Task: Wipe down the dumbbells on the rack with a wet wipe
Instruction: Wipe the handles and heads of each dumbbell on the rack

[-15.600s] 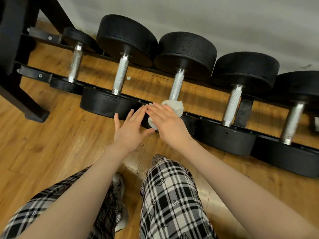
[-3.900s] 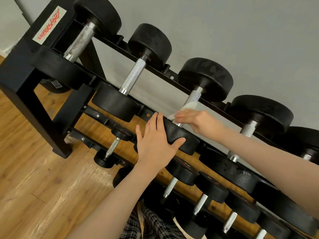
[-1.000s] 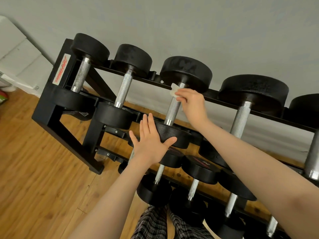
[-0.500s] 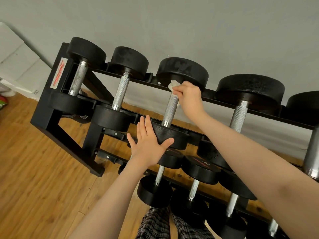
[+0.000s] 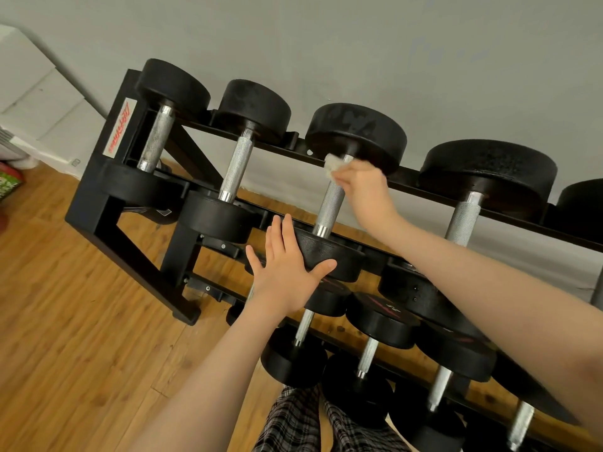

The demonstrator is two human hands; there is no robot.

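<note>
1. Wooden floor (image 5: pixel 81 337) and grey wall (image 5: pixel 359 44): background surfaces; rack placed against wall.
2. Black rack (image 5: pixel 107 223): tiered frame, red-lettered label on left end, dumbbells laid across rails on upper and lower tiers.
3. Third dumbbell (image 5: pixel 329 207) of top tier, counted from left: black round heads, knurled silver handle, seated on top rails between neighbouring dumbbells.
4. Left hand (image 5: pixel 287 272): laid flat against near head of third dumbbell, fingers extended and close together, thumb spread out along lower edge of head; nothing gripped.
5. Right hand (image 5: pixel 365 187): positioned at upper end of handle, just below far head; fingers curled and closed on wet wipe, pressing wipe against handle.
6. Wet wipe (image 5: pixel 332 164): white, crumpled, mostly covered by right hand, small portion exposed at left of fingers, touching handle where handle meets far head.
7. Plaid trousers (image 5: pixel 293 422): visible at bottom edge, below lower tier.
</note>
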